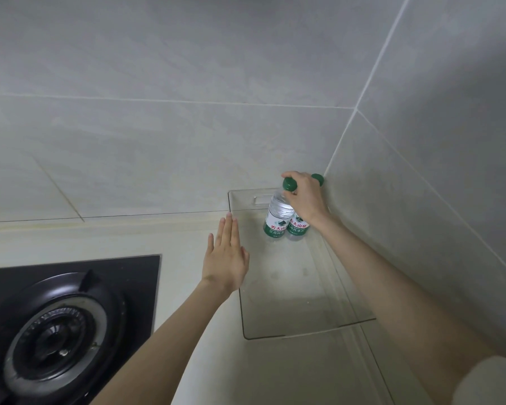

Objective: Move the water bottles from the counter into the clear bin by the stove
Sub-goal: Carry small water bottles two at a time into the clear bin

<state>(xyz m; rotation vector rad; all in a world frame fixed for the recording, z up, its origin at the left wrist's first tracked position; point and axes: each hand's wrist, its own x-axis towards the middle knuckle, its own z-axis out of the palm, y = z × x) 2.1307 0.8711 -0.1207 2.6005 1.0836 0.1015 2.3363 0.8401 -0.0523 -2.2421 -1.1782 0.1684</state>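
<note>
Tiled kitchen corner, pale desk [187, 287], gas stove [56, 325] at 8 o'clock; clear bin [289, 287], right hand [304, 197] gripping front water bottle [278, 214] beside second bottle [298, 228]; left hand [227, 255] flat, fingers spread, empty

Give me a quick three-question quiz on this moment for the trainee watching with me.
1. True or false: the left hand is gripping a bottle.
2. Multiple choice: the right hand holds the front bottle near its A) base, B) label, C) green cap.
3. How many bottles stand in the clear bin, and at which end?

Key
1. False. It is open and flat, beside the bin's left wall; contact is unclear.
2. C. The fingers close around the neck just under the cap.
3. Two, upright and side by side at the far end by the wall corner; the second bottle is partly hidden behind the hand.
</note>
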